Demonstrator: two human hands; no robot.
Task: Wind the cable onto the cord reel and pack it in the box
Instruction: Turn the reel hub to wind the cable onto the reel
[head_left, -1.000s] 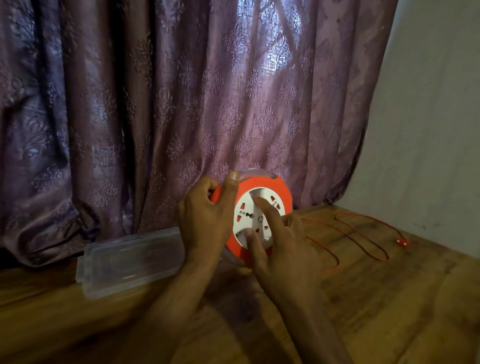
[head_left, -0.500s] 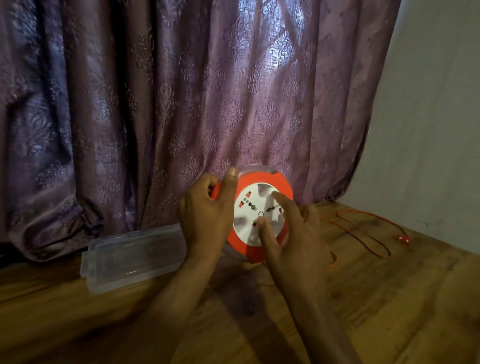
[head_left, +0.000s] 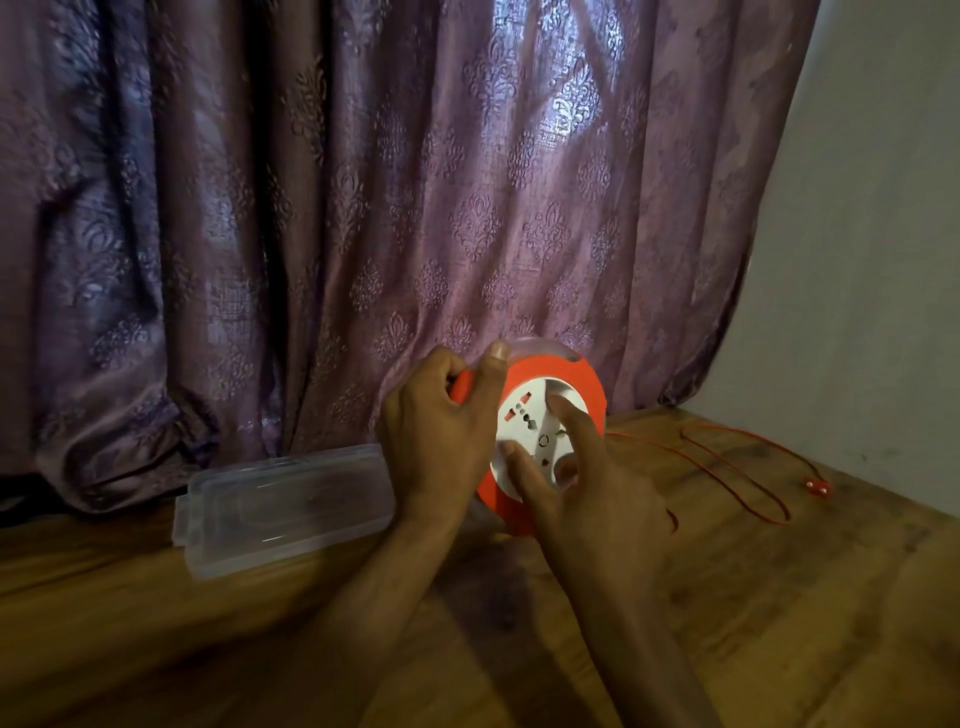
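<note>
Left hand (head_left: 441, 441) is gripping the reel's (head_left: 582, 384) orange rim, thumb lying over the top edge, fingers curled behind. Right hand (head_left: 587, 499) is lying spread on the white socket face, index fingertip and thumb pressing into its recesses. Reel is standing on edge above the wooden table (head_left: 779, 597). Cable (head_left: 727, 470) is trailing loose to the right, plug (head_left: 816, 486) near the wall. Clear box (head_left: 285, 504) is lying left, by the curtain (head_left: 311, 208).

The scene is dimly lit. Daylight is admitted through the curtain (head_left: 415, 208), where a bright patch is seen at top centre. Dark shadows are cast on the wooden floor (head_left: 779, 623) beneath the forearms. Soft blur and bowing are observed toward the frame edges. Fine detail is lost in the darker folds.
</note>
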